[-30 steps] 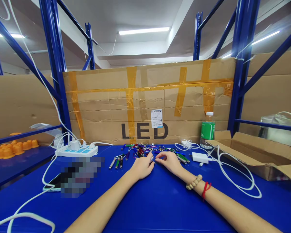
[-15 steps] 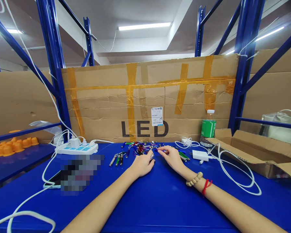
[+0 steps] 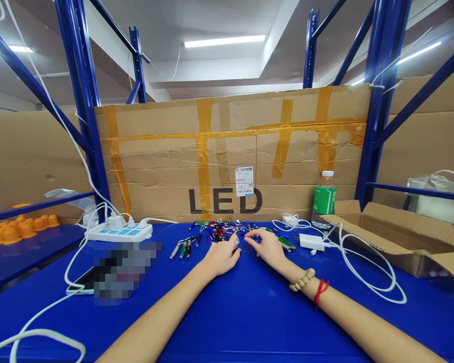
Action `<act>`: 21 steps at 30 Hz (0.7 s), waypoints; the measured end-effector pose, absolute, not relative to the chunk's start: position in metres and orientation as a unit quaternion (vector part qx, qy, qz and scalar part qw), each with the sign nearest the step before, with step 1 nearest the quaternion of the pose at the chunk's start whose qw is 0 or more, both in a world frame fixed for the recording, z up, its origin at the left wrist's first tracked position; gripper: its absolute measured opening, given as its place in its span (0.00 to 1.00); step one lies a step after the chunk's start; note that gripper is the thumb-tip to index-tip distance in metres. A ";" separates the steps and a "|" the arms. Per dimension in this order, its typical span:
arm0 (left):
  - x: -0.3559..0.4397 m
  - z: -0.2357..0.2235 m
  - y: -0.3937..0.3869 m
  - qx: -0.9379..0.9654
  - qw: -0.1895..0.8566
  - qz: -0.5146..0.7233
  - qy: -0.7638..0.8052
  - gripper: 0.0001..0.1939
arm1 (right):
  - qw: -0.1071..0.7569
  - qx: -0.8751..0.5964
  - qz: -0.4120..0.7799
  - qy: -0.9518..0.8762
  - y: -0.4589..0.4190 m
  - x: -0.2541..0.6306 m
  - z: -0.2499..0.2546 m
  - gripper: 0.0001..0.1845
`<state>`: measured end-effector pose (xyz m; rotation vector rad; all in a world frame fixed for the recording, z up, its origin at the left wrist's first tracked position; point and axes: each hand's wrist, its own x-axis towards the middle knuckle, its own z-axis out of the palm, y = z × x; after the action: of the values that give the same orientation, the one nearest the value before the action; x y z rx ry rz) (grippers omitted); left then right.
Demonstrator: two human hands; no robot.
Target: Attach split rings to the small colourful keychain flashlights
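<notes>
My left hand is closed, palm down, at the near edge of a pile of small metal pieces. Between its thumb and forefinger shows a small silver cylinder; the rest of it is hidden. To the right, my right hand has its thumb and fingertips drawn close in a pinch. Whatever those fingertips hold is too small to make out. Left of my left hand lie several slim metal tubes with clips in silver, green and black. Beside my right hand are green and silver tubes.
A power strip and a phone, partly blurred out, are at left. On the right are a white adapter, looped white cable, a green-labelled bottle and an open cardboard box. A cardboard wall closes the back.
The fingertips of my right hand have shifted slightly, with its palm held nearly in place. My left hand keeps its grip and position.
</notes>
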<state>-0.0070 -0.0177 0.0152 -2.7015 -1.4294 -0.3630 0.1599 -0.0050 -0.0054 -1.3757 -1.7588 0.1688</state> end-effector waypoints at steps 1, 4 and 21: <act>-0.007 0.016 -0.018 -0.877 0.031 -0.117 -0.464 0.11 | 0.433 -0.555 0.076 -0.707 -0.005 0.160 -0.006 0.11; -0.006 0.016 -0.018 -0.879 0.031 -0.116 -0.462 0.11 | 0.428 -0.554 0.086 -0.709 -0.002 0.161 -0.008 0.11; -0.006 0.015 -0.018 -0.875 0.034 -0.114 -0.469 0.11 | 0.458 -0.546 0.082 -0.697 -0.002 0.160 -0.005 0.12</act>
<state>-0.0061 -0.0183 0.0153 -2.6910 -1.4436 -0.3507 0.1601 -0.0024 -0.0047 -1.3444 -1.7169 0.2017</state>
